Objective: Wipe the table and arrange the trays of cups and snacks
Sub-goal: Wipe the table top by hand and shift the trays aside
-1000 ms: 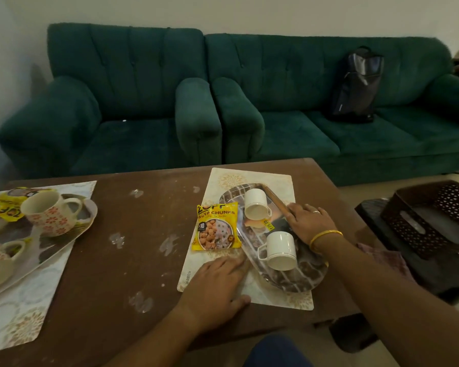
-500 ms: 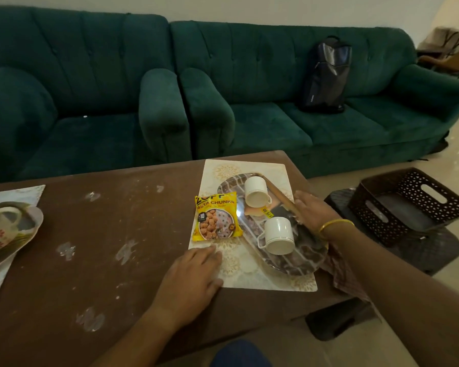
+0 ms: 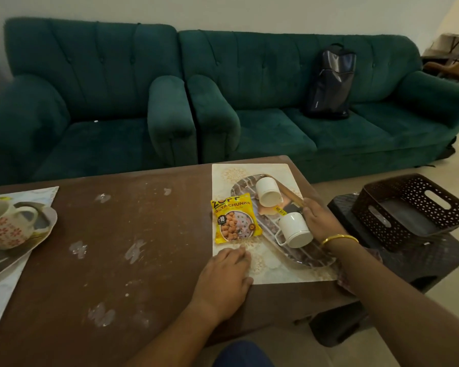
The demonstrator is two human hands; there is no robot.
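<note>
Here the left hand [image 3: 224, 276] lies flat, fingers spread on the mat [image 3: 273, 274], while the right hand [image 3: 319, 221], fingers curled, steadies the tray [image 3: 306, 256]; squaring it on the smeared bench [image 3: 133, 234] looks next.

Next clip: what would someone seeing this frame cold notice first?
Probably the bright yellow snack packet on the placemat at the table's right end, beside an oval tray carrying two white cups lying tipped over. The left hand rests flat on the mat's near corner; the right hand is at the tray's right rim. Pale smears dot the brown table.
</note>
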